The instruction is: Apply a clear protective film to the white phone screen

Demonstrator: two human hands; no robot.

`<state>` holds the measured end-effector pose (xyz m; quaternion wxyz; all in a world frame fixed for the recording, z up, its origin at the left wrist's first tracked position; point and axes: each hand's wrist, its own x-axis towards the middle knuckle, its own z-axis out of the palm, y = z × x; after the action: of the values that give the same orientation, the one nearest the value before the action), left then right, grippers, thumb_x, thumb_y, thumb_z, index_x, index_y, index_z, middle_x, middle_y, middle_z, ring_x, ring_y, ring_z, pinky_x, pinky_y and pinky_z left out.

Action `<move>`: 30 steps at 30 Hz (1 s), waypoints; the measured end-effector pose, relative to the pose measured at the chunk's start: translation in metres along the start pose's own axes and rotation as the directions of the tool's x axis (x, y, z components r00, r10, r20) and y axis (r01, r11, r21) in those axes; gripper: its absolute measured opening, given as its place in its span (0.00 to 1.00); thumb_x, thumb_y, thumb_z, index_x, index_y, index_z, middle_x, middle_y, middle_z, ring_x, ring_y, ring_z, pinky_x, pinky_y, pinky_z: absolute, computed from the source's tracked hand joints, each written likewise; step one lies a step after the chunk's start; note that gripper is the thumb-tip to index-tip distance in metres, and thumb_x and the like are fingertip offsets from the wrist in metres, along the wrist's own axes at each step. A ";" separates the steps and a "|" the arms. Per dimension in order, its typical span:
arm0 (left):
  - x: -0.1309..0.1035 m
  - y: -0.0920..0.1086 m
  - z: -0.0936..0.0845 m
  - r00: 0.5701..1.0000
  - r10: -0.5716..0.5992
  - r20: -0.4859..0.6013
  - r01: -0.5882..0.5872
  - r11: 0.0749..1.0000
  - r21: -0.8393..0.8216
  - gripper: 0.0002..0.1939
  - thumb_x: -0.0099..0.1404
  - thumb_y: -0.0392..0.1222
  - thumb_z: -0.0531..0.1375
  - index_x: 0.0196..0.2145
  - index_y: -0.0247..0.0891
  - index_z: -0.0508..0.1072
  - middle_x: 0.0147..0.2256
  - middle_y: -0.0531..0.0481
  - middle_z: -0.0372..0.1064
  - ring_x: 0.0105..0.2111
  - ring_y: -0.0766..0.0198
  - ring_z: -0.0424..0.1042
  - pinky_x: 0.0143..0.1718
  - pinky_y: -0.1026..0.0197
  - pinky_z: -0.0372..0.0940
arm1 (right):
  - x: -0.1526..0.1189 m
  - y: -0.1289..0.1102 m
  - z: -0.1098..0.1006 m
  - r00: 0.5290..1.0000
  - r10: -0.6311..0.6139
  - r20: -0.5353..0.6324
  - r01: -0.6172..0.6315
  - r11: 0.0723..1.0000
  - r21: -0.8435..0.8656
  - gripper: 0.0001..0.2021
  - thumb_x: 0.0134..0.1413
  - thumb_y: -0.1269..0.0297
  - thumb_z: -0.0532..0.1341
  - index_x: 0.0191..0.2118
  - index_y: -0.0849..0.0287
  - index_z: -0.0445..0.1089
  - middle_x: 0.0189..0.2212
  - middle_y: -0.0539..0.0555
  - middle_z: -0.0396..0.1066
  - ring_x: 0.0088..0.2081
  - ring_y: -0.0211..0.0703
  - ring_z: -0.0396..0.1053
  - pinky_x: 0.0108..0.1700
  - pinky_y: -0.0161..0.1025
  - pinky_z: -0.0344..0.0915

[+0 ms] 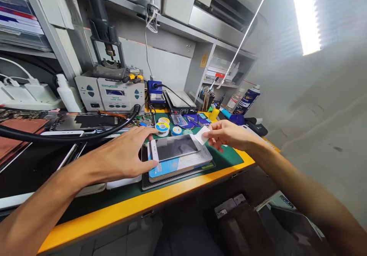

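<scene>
A white-framed smartphone [176, 148] with a dark, glossy screen lies face up on a blue and grey flat box [172, 167]. My left hand [127, 153] grips the phone's left end, with the thumb at its near corner and the fingers at its far edge. Over the phone's right end, my right hand [222, 133] pinches a small white square wipe [203, 135] between thumb and fingers. Whether the wipe touches the screen I cannot tell. Beneath the box is a dark perforated plate [210, 166] on the green mat [229, 156].
Solder spools [162, 128] and a small blue-rimmed tin [176, 130] stand just behind the phone. A soldering station [114, 94] stands at the back left, its thick black hose [86, 138] crossing the left side. Spray cans [249, 99] stand back right. The yellow bench edge [143, 206] runs in front.
</scene>
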<state>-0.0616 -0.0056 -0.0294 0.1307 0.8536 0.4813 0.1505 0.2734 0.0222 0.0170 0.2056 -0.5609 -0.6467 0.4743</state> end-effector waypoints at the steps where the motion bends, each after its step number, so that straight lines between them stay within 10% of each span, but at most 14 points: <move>1: 0.001 0.000 0.000 1.000 0.001 -0.004 -0.001 1.000 0.003 0.43 0.59 0.64 0.61 0.65 0.39 0.63 0.56 0.41 0.70 0.54 0.43 0.71 0.58 0.48 0.63 | -0.003 -0.001 0.008 0.999 0.035 0.037 -0.037 0.998 0.057 0.20 0.43 0.51 0.73 0.24 0.57 0.64 0.22 0.55 0.74 0.19 0.39 0.69 0.19 0.35 0.67; 30: 0.002 0.005 -0.007 1.000 -0.004 0.012 0.005 0.995 -0.096 0.40 0.57 0.62 0.66 0.63 0.45 0.65 0.51 0.48 0.74 0.48 0.51 0.75 0.46 0.57 0.68 | 0.010 -0.042 0.078 0.979 0.151 0.140 -0.140 0.986 -0.088 0.12 0.55 0.67 0.64 0.22 0.60 0.68 0.15 0.52 0.73 0.13 0.39 0.68 0.13 0.32 0.65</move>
<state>-0.0595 -0.0063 -0.0213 0.1748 0.8461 0.4748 0.1678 0.1858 0.0044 0.0138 0.1006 -0.5780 -0.6351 0.5024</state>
